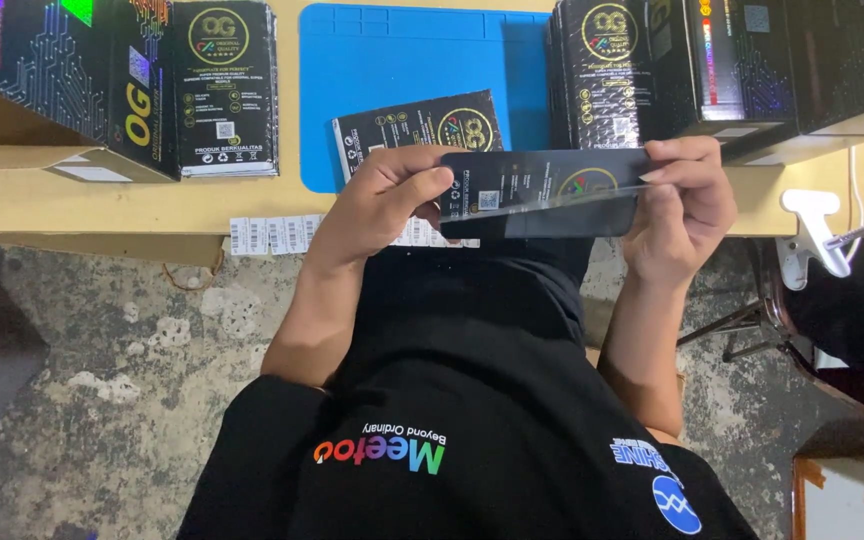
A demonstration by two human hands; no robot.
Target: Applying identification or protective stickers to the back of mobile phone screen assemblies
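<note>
- Light is even and fairly bright, seemingly from overhead; no lamp shows.
- The worktop (pixel 102 205) and blue mat (pixel 392 60) are well lit, with true colour.
- Shadows are soft: a thin dark band under the worktop's front edge, and darker floor (pixel 102 400) at far left.
- The dark panel (pixel 542 192) carries a pale streak of glare along its lower edge and faint reflections.
- Glossy boxes (pixel 222 85) show mild sheen.
- The black shirt (pixel 472 400) loses detail in its folds.
- Focus is sharp at centre; corners look slightly soft.
- Box edges lean outward near the frame's sides.
</note>
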